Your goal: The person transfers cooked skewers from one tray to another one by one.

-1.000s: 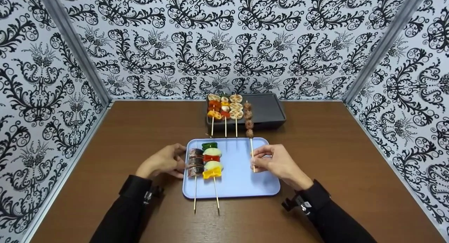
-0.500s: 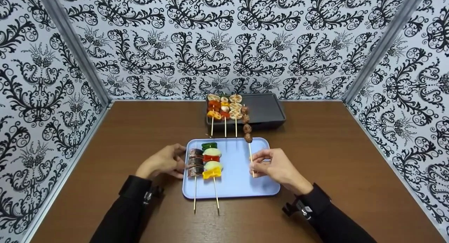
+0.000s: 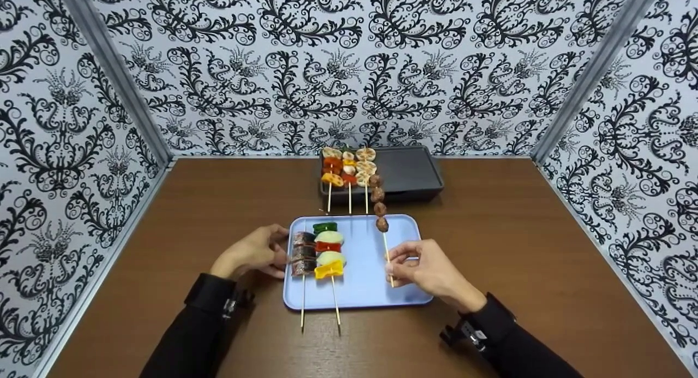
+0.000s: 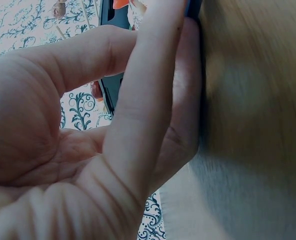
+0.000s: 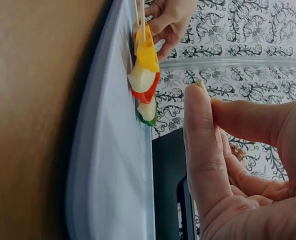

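Patterned walls (image 3: 338,67) back the table (image 3: 491,231). My right hand (image 3: 431,269) pinches the meatball skewer (image 3: 380,209) by its tail — running from my grip just short of 12 o'clock, over the tray (image 3: 364,282). My left hand (image 3: 253,252) meets the tray's 9 o'clock rim — gripping, I can't tell.

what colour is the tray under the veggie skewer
The tray is pale lavender-blue; it shows best in the head view.

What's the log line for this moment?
right hand: holds brown round meatball skewer by wooden stick | left hand: touches pale blue rectangular tray | dark grey rectangular griddle: beyond tray
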Motion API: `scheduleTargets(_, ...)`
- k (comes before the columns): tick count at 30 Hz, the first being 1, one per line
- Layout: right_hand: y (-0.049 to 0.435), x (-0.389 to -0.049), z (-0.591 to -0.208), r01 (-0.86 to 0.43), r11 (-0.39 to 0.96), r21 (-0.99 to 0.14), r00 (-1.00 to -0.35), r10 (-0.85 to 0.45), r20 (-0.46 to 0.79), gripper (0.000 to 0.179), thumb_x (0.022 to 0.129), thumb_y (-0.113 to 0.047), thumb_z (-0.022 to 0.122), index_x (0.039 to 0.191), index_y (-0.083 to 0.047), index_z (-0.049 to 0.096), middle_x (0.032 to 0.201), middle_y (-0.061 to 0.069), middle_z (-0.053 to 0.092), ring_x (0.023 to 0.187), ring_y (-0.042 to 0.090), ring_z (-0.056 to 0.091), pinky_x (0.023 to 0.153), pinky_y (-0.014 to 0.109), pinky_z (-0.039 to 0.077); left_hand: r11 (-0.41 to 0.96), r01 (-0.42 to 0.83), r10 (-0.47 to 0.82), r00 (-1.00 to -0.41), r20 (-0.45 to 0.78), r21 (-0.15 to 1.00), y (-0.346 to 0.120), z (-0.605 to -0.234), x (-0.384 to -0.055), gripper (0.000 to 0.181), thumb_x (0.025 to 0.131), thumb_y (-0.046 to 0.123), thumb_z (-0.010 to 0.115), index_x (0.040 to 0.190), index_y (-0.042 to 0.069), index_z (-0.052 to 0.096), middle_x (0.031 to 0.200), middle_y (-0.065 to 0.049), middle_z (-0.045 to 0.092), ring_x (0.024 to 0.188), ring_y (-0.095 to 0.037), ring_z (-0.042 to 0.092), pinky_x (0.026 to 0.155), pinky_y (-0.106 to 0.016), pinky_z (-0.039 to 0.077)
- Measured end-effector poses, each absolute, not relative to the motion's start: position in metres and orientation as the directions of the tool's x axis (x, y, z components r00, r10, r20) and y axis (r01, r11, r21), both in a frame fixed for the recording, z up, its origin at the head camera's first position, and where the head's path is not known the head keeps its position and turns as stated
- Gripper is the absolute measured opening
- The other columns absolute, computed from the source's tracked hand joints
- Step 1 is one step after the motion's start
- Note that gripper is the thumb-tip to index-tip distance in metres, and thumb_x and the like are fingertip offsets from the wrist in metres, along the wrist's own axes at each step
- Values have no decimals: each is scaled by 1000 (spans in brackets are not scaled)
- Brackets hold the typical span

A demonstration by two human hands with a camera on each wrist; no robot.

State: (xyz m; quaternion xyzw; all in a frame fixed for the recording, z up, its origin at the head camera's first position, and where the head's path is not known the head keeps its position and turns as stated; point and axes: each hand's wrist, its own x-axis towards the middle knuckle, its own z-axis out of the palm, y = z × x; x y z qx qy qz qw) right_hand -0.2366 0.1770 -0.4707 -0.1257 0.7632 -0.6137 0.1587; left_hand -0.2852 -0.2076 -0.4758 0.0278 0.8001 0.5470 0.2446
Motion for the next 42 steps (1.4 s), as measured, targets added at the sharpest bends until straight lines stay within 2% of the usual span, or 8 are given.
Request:
scheduleTargets(7, 175, -233, -475, 7, 223, -975, -910, -402, -98, 37, 89, -5, 77, 116, 15, 62, 93, 13, 67, 77, 24, 76, 76, 52, 69, 384, -245, 295, -881, -370, 890, -208, -477, -285, 73, 82, -16, 61, 149, 4, 40, 101, -17, 54, 82, -28, 68, 75, -43, 71)
scheduleTargets(16, 172, -227, -476, 40, 224, -974, -904, -407, -131, 33, 87, -6, 79, 112, 11, 65, 92, 13, 67, 78, 24, 76, 74, 45, 71, 387, -243, 303, -877, -372, 889, -207, -474, -285, 73, 84, -12, 65, 150, 5, 40, 102, -19, 55, 80, -29, 69, 75, -43, 71)
scheduleTargets(27, 170, -219, -482, 82, 228, -970, -886, -428, -175, 27, 87, -8, 80, 106, 7, 67, 89, 9, 67, 79, 20, 76, 71, 38, 71, 373, -200, 344, -877, -335, 906, -210, -475, -284, 67, 87, -9, 63, 148, 1, 39, 102, -22, 56, 83, -27, 66, 75, -44, 71)
scheduleTargets(42, 160, -208, -484, 135, 254, -958, -857, -455, -242, 28, 88, -10, 79, 108, 6, 67, 91, 11, 67, 78, 21, 77, 72, 40, 71, 395, -233, 310, -877, -368, 888, -209, -477, -286, 71, 85, -9, 67, 149, 5, 40, 107, -23, 59, 84, -29, 69, 75, -43, 71)
